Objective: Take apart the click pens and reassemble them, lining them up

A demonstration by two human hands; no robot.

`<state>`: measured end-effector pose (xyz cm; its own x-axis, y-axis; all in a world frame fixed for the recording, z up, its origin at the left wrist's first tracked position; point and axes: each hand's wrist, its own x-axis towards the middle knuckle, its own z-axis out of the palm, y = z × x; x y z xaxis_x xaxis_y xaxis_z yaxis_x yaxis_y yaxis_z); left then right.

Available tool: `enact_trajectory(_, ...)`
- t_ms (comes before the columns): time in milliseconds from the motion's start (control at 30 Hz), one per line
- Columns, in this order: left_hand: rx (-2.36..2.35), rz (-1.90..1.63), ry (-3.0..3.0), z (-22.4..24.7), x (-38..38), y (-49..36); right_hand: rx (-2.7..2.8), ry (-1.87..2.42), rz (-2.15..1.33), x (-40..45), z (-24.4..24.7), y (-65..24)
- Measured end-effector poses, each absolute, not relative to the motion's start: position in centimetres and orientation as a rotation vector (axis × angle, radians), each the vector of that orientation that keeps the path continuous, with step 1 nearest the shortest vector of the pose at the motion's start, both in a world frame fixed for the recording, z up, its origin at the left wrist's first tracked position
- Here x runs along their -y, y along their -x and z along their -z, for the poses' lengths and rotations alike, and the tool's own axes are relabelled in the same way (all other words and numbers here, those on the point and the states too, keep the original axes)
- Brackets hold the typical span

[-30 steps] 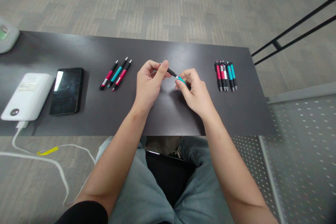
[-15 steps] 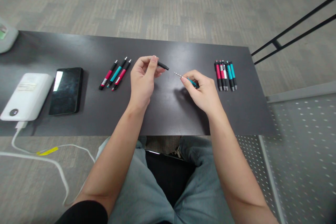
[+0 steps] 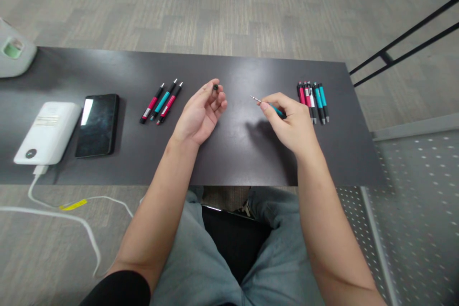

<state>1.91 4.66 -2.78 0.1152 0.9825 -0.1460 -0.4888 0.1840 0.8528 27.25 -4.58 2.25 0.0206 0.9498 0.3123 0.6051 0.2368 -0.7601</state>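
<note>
My left hand (image 3: 202, 112) is turned palm up, with a black pen barrel (image 3: 215, 87) pinched between thumb and fingertip. Only the barrel's dark round end shows; the rest is hidden by the fingers. To the right, my right hand (image 3: 289, 117) grips a teal pen body (image 3: 278, 111), and a thin metallic tip (image 3: 255, 99) sticks out of it toward the left. The two pen parts are apart, both held above the dark table (image 3: 229, 153). Just beyond my right hand lies a row of several red, white and teal pens (image 3: 318, 100).
Three pens (image 3: 163, 103), two red and one teal, lie slanted left of my left hand. Farther left are a black phone (image 3: 97, 126) and a white power bank (image 3: 48, 131) with a white cable (image 3: 34, 186). A pale device (image 3: 16, 52) stands at the far left corner.
My left hand has rolled palm up, turning the black barrel end-on to the view. My right hand has moved right with the teal pen body, widening the gap between the parts.
</note>
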Motion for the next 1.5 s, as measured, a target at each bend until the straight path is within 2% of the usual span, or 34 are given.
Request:
enact_trajectory(333, -0.863, -1.249, -0.816, 1.7, -4.0, -2.2, 1.699, 1.462, -0.494, 4.8, -2.2, -27.0)
enact_trajectory(600, -1.162, -1.11, -1.752, 2.4, -3.0, -0.6, 1.814, 1.501, -0.501, 4.7, -1.8, -28.1)
enact_trajectory(867, -1.186, -0.704, -2.128, 0.4, -2.8, -0.1, 1.951, 1.563, -0.544, 4.8, -2.3, -28.4)
enact_trajectory(1033, -1.328, -0.417, -2.165, -1.9, -2.0, -0.1, 2.011, 1.633, -0.529, 4.9, -2.9, -28.5)
enact_trajectory(1500, -1.523, -0.379, -2.212, -2.8, -1.3, -0.2, 2.064, 1.735, -0.52, 4.8, -3.1, -27.9)
